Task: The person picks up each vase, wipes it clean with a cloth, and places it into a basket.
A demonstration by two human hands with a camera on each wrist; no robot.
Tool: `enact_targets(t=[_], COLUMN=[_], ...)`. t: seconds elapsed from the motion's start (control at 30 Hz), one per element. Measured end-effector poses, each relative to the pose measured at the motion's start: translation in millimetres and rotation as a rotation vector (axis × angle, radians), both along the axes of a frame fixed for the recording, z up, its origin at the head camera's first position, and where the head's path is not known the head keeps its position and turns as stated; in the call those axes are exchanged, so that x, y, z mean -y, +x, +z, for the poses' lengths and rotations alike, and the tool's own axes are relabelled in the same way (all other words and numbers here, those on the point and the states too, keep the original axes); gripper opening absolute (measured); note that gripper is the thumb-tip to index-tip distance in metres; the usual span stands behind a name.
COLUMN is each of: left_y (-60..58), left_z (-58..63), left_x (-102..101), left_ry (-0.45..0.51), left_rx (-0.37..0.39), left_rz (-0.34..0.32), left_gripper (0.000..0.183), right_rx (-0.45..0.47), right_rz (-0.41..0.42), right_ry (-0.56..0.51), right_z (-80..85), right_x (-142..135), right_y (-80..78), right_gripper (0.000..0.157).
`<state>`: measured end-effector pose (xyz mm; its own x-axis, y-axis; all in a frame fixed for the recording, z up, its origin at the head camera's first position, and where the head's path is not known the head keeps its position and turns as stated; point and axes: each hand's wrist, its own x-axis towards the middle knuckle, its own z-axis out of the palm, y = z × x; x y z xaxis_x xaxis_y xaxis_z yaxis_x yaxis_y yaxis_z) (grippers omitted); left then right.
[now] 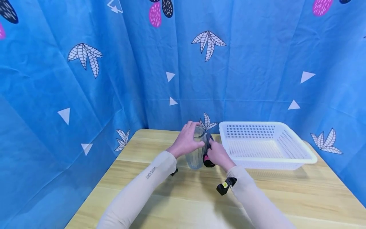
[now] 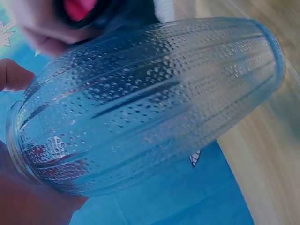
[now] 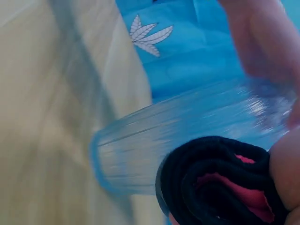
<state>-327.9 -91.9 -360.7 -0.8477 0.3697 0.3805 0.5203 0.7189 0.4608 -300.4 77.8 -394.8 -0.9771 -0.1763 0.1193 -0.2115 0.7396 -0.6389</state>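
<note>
A clear ribbed glass vase (image 1: 194, 160) with a dimpled surface is held nearly upright, its mouth at the top. My left hand (image 1: 187, 140) grips it near the rim, thumb on one side and fingers on the other. In the left wrist view the vase (image 2: 154, 103) fills most of the picture. My right hand (image 1: 218, 154) holds a rolled or folded black cloth (image 3: 213, 150) with a pink inner side, close against the vase's right side. Whether the vase's base touches the table cannot be made out.
A white perforated plastic basket (image 1: 286, 161) stands on the wooden table (image 1: 183, 210), just right of my right hand. Blue patterned curtains (image 1: 188, 76) hang behind the table and along its left side.
</note>
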Motion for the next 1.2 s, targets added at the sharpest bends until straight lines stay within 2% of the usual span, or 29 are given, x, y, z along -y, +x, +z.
enact_targets(t=[0.2, 0.3, 0.4, 0.53, 0.63, 0.73, 0.93, 1.07, 1.2], left_y=[3.0, 4.7, 6.1, 7.1, 7.5, 7.6, 6.7, 3.4, -0.9], left_z=[-0.8, -0.5, -1.1, -1.4, 0.3, 3.6, 6.7, 5.3, 5.3], left_x=[-1.7, -3.1, -3.1, -1.6, -0.8, -0.8, -0.6, 1.3, 3.3], left_ry=[-0.064, -0.091, -0.123, -0.193, -0.211, -0.181, -0.111, -0.072, -0.028], left_rx=[-0.015, -0.009, -0.02, -0.078, -0.099, -0.083, -0.01, 0.012, 0.027], left_rz=[0.034, 0.076, 0.121, 0.161, 0.163, 0.148, 0.085, 0.017, -0.04], left_gripper=[0.082, 0.085, 0.087, 0.087, 0.087, 0.086, 0.085, 0.087, 0.083], right_rx=[0.096, 0.104, 0.078, 0.044, 0.012, -0.06, -0.283, -0.378, -0.403], right_rz=[0.034, 0.04, 0.036, 0.03, 0.017, 0.001, -0.013, 0.002, 0.009], right_ry=[0.009, 0.024, 0.036, 0.024, -0.004, -0.025, -0.006, -0.014, 0.004], right_z=[-38.8, -46.2, -46.0, -38.0, -27.9, -16.3, 8.5, 25.6, 38.3], right_x=[-1.2, -0.4, 0.3, 0.8, 1.2, 2.5, 8.1, 10.5, 9.5], right_y=[-1.8, 4.1, 13.0, 28.0, 39.0, 47.5, 60.7, 60.1, 43.4], right_gripper=[0.056, 0.057, 0.056, 0.056, 0.056, 0.057, 0.059, 0.061, 0.061])
